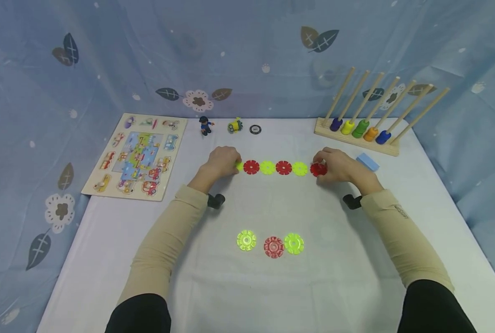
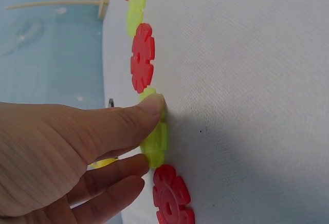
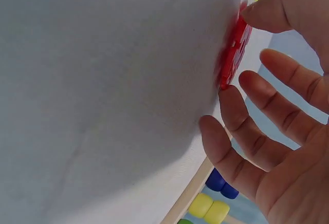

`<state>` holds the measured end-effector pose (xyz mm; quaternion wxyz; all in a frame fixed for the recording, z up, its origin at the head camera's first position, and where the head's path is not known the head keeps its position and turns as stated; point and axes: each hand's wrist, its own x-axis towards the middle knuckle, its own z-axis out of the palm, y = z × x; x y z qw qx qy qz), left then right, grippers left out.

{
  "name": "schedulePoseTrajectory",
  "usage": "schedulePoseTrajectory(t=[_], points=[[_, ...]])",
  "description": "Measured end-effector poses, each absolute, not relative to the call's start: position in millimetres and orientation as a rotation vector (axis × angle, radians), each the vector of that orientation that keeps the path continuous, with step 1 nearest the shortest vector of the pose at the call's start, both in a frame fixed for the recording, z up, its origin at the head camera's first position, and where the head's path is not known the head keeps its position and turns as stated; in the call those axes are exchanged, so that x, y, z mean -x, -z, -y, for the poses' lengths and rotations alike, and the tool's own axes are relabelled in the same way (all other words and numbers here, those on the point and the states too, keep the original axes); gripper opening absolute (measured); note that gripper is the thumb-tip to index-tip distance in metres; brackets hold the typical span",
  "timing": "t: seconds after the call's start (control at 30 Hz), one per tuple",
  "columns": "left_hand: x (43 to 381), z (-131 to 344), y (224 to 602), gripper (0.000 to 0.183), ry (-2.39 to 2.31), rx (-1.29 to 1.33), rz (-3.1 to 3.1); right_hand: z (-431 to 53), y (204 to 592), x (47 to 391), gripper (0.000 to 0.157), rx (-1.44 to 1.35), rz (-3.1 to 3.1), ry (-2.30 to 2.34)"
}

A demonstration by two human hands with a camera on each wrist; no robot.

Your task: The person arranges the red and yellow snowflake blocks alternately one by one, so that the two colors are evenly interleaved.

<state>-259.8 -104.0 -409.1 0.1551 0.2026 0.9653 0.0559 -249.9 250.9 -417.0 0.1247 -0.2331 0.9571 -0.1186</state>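
Note:
A row of flat, flower-shaped plastic discs lies across the table. At its left part my left hand (image 1: 223,162) pinches a yellow-green disc (image 2: 154,144) by its edges, between thumb and fingers. In the left wrist view, red discs (image 2: 142,59) flank it; the lower one (image 2: 172,196) is covered by my hand in the head view. My right hand (image 1: 336,165) holds the red disc (image 1: 318,169) at the right end, with thumb and a fingertip at opposite edges. Between the hands are red (image 1: 283,168) and yellow-green (image 1: 300,169) discs, alternating.
Nearer me lie two yellow-green discs (image 1: 246,240) and a red disc (image 1: 274,247). A puzzle board (image 1: 97,178) lies at left. At the back are a toy figure (image 1: 205,125), a small toy vehicle (image 1: 235,125) and a black ring (image 1: 255,129). A pegged bead stand (image 1: 357,138) and blue block (image 1: 367,162) sit at right.

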Motion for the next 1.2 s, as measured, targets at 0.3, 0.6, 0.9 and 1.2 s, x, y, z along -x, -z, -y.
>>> schedulePoseTrajectory(t=[0.3, 0.6, 0.9, 1.2], points=[[257.7, 105.0, 410.3, 0.04, -0.151, -0.579, -2.773, -244.4, 416.7, 253.5, 0.042, 0.751, -2.791, 0.298], [256.6, 104.1, 409.4, 0.04, -0.145, -0.593, -2.77, -239.2, 407.0, 246.8, 0.035, 0.758, -2.822, 0.218], [256.1, 102.7, 404.8, 0.038, -0.138, -0.588, -2.776, -211.9, 389.9, 218.9, 0.04, 0.901, -2.773, 0.13], [259.6, 104.3, 410.4, 0.04, -0.158, -0.583, -2.783, -180.0, 394.6, 170.0, 0.04, 1.241, -2.647, 0.155]])
